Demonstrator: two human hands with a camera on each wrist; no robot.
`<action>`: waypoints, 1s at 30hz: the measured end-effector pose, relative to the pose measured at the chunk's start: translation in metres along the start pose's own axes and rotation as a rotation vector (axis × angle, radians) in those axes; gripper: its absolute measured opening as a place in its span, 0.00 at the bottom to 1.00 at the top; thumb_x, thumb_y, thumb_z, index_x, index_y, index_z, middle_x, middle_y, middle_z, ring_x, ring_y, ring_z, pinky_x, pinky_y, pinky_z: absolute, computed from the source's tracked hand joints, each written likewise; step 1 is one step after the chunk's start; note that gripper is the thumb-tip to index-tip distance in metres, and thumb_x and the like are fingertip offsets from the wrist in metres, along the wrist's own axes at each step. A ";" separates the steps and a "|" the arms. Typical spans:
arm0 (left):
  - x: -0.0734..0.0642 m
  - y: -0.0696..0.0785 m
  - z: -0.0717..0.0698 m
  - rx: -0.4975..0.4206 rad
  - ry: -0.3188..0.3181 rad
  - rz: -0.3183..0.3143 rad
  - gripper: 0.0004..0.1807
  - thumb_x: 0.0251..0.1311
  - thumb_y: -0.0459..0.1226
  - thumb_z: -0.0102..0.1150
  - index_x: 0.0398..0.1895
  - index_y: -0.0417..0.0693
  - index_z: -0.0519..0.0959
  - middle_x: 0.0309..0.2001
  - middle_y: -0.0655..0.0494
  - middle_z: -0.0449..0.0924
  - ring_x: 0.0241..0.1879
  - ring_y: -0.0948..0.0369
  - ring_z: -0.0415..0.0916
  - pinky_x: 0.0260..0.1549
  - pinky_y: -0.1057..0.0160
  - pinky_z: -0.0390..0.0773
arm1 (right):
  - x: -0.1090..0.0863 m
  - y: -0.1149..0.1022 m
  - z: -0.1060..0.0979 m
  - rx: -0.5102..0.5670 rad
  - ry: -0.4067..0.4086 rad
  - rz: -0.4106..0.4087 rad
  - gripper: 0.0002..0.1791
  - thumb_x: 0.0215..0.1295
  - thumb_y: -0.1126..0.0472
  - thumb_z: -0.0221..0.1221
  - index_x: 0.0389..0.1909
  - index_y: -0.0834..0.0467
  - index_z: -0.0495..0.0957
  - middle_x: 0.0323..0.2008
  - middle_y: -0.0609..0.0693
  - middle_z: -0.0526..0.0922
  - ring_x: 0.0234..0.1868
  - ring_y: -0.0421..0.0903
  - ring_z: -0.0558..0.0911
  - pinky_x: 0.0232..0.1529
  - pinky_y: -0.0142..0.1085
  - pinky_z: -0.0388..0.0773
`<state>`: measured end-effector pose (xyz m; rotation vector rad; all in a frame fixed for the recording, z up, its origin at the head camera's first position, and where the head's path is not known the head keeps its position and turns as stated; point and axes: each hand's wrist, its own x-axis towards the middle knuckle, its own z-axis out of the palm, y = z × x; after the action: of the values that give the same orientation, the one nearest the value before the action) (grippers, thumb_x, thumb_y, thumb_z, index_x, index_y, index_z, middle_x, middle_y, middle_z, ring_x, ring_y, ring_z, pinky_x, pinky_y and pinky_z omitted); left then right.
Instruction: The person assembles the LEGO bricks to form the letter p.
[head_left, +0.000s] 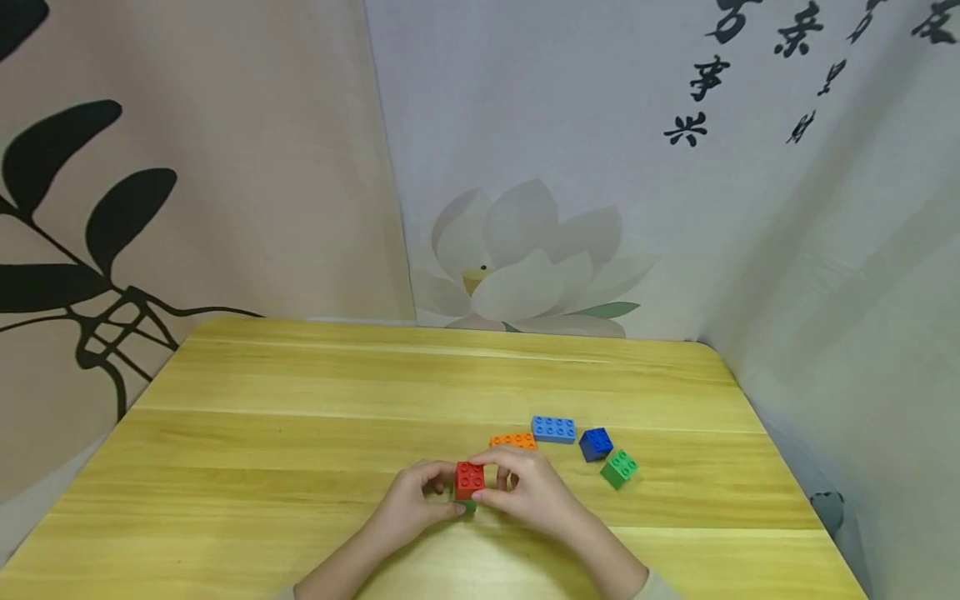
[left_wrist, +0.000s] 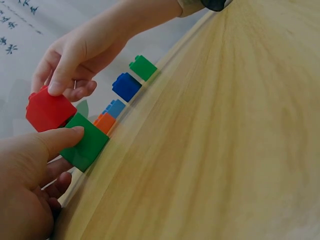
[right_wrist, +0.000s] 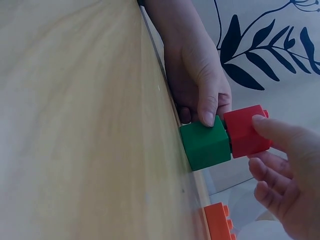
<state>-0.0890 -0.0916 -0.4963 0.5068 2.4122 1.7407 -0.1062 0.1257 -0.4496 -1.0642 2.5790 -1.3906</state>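
My left hand pinches a green toy building brick between thumb and fingers, low over the table. Above it, my right hand grips a red brick by its sides, studs facing up. The red brick sits right at the top of the green one, slightly tilted against it in the right wrist view, with a thin dark gap showing between them. From the head view, the red brick hides most of the green one.
Beyond my right hand lie an orange brick, partly covered by that hand, and a light blue brick. Farther right are a dark blue brick and another green brick. All rest on the wooden table, with a printed curtain behind.
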 end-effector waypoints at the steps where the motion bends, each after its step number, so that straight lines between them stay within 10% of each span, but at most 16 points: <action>1: 0.000 0.000 0.000 0.004 0.000 0.000 0.22 0.45 0.35 0.75 0.46 0.43 0.81 0.40 0.59 0.80 0.39 0.56 0.70 0.42 0.62 0.75 | 0.000 0.000 0.000 -0.002 0.000 0.003 0.20 0.54 0.59 0.70 0.49 0.54 0.81 0.32 0.44 0.81 0.26 0.34 0.74 0.21 0.29 0.74; 30: 0.001 -0.001 0.000 -0.009 0.008 -0.029 0.23 0.42 0.36 0.76 0.45 0.43 0.81 0.38 0.58 0.80 0.37 0.57 0.70 0.39 0.64 0.74 | 0.004 -0.004 -0.005 0.001 -0.039 0.034 0.19 0.52 0.55 0.71 0.47 0.50 0.82 0.33 0.37 0.79 0.25 0.34 0.72 0.20 0.28 0.72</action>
<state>-0.0904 -0.0912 -0.4967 0.4626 2.4041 1.7446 -0.1083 0.1256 -0.4430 -1.0319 2.5560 -1.3497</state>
